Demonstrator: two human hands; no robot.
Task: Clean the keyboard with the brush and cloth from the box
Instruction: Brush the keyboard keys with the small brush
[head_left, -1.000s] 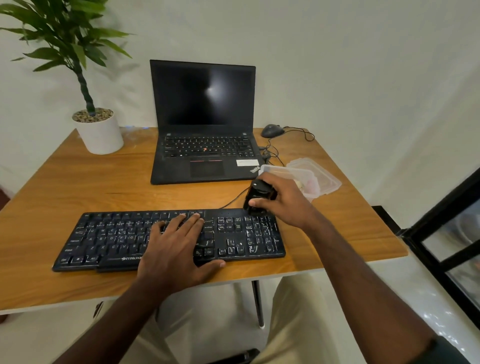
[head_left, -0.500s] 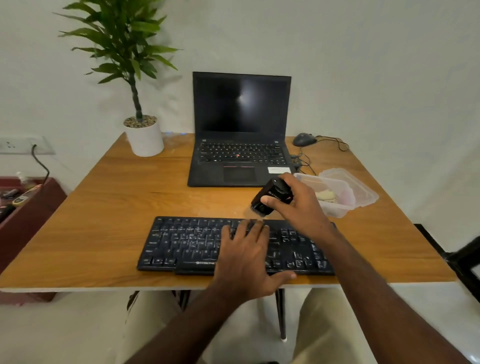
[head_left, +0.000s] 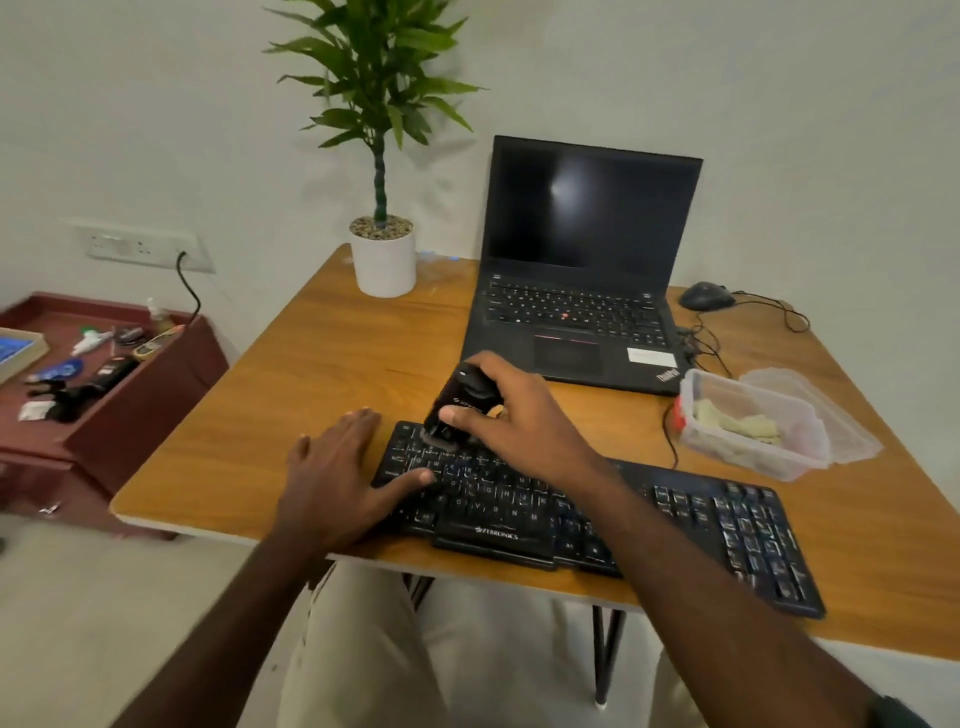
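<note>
Two hands on the job, brushing step in hand, judging by the layout; cloth step apparently not yet begun

Right hand (head_left: 511, 415) at frame centre, fingers and thumb curled round black brush (head_left: 460, 402); brush tilted, top leaning toward laptop (head_left: 576, 291), lower end touching top-left corner keys of keyboard (head_left: 597, 519). Wrist bent down, forearm crossing keyboard diagonally from lower right of frame

Left hand (head_left: 332, 478) flat, fingers straight and spread, holding nothing; palm on tabletop (head_left: 311, 384) just left of keyboard, thumb on its left-edge keys, probably bracing it

Clear plastic box (head_left: 753, 426) at right of frame, open, lid (head_left: 815, 405) beside it, touching or overlapping; pale yellowish cloth (head_left: 737, 421) lying inside

Next, probably: sweep brush along key rows toward right end, light pressure, keep left hand as brace so keyboard doesn't slide. Then park brush, take cloth from box, wipe keys

Risk: keyboard's near edge overhanging tabletop edge at lower right of frame, could tip under a hard push
</note>
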